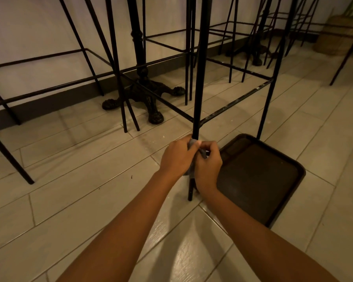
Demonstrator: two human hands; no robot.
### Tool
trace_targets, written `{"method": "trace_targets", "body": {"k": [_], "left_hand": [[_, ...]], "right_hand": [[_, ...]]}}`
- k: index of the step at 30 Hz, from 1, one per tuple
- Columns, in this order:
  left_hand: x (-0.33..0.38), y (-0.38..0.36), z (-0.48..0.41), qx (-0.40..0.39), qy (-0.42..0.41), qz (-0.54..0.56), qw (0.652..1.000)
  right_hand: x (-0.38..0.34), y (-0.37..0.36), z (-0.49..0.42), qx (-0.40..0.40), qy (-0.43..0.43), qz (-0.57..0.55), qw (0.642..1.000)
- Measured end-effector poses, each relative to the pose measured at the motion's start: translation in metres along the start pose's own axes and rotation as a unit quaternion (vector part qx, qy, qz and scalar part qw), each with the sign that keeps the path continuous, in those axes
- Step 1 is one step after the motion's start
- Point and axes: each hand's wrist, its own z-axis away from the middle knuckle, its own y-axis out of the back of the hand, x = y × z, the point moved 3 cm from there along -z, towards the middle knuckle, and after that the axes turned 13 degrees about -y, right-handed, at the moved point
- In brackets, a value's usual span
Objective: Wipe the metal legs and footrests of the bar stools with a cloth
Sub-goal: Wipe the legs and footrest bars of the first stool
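Left hand [176, 156] and right hand [207, 163] both closed around grey cloth [192, 143], wrapped on lower stool leg [198, 82] near tiled floor [80, 200]. Dark tray [261, 180] just right. Footrest bar [234, 105] beyond.

Both bare forearms reach forward from the bottom edge and converge towards the middle, the left one from the lower left, the right one from the lower right. The left hand [176, 157] is turned with its back up and its fingers curled inward, closed in a grip. The right hand [207, 165] sits just beside it, touching it, knuckles up and thumb tucked across the top, also clenched. Both wrists are fairly straight
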Motion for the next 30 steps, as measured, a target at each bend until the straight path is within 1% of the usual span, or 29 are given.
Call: {"method": "trace_targets", "body": {"k": [6, 11, 14, 16, 21, 23, 27, 29, 30], "left_hand": [[0.006, 0.004, 0.001, 0.032, -0.027, -0.018, 0.999], [0.009, 0.008, 0.007, 0.064, 0.009, -0.010, 0.998], [0.012, 0.015, 0.014, 0.109, -0.028, -0.023, 0.993], [0.012, 0.016, 0.019, 0.117, -0.056, -0.035, 0.991], [0.008, 0.019, 0.020, 0.047, -0.081, -0.062, 0.994], [0.006, 0.019, 0.017, 0.032, -0.084, -0.057, 0.994], [0.012, 0.015, 0.017, 0.026, -0.104, -0.028, 0.994], [0.015, 0.011, 0.018, 0.035, -0.138, -0.010, 0.990], [0.012, 0.007, 0.018, 0.037, -0.156, -0.020, 0.987]], "right_hand": [[-0.018, -0.002, -0.008, 0.000, 0.016, 0.016, 1.000], [-0.030, -0.002, -0.011, 0.006, 0.023, 0.023, 0.999], [-0.033, -0.004, -0.012, -0.005, 0.015, 0.024, 1.000], [-0.036, -0.007, -0.012, -0.007, 0.007, 0.028, 1.000], [-0.040, -0.006, -0.014, 0.003, 0.009, 0.054, 0.998], [-0.041, -0.005, -0.014, 0.003, 0.004, 0.063, 0.998], [-0.046, -0.002, -0.016, -0.007, 0.000, 0.069, 0.998], [-0.048, -0.001, -0.017, -0.008, -0.003, 0.077, 0.997], [-0.049, 0.000, -0.017, -0.011, -0.005, 0.080, 0.997]]}}
